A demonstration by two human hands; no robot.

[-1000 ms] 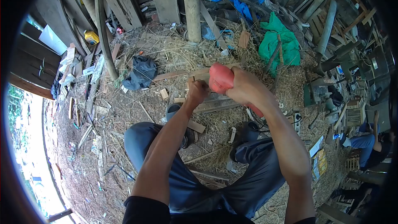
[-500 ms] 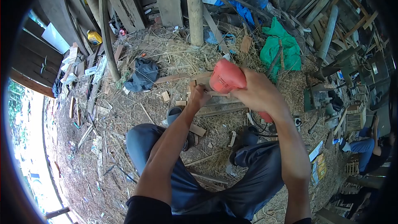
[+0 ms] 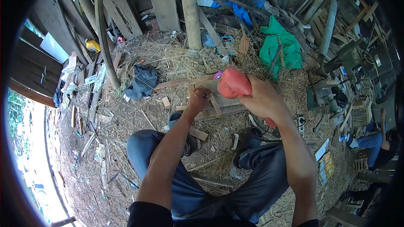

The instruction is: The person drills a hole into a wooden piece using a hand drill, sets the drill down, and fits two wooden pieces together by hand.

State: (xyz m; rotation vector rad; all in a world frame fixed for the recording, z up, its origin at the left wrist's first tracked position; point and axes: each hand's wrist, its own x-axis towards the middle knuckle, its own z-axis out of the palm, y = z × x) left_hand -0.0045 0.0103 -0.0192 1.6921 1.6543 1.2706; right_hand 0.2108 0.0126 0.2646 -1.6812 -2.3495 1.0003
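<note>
My right hand is wrapped round the grip of a red power drill. A purple part shows at the drill's front end, pointing away to the left. My left hand is closed in a fist beside the drill, over some wooden pieces; what its fingers hold, if anything, is too small to make out. Just right of that fist, a short wooden strip lies at a slant on a wider board on the ground.
Straw and wood scraps cover the ground. A dark plastic sheet lies at left, a green sack at right. A wooden post stands ahead. A black cable runs by my right foot. Another person sits far right.
The drill has shifted slightly right and nearer to me, and its purple front part now shows. The short strip now lies slanted. My left fist has moved slightly, and the view has turned a little.
</note>
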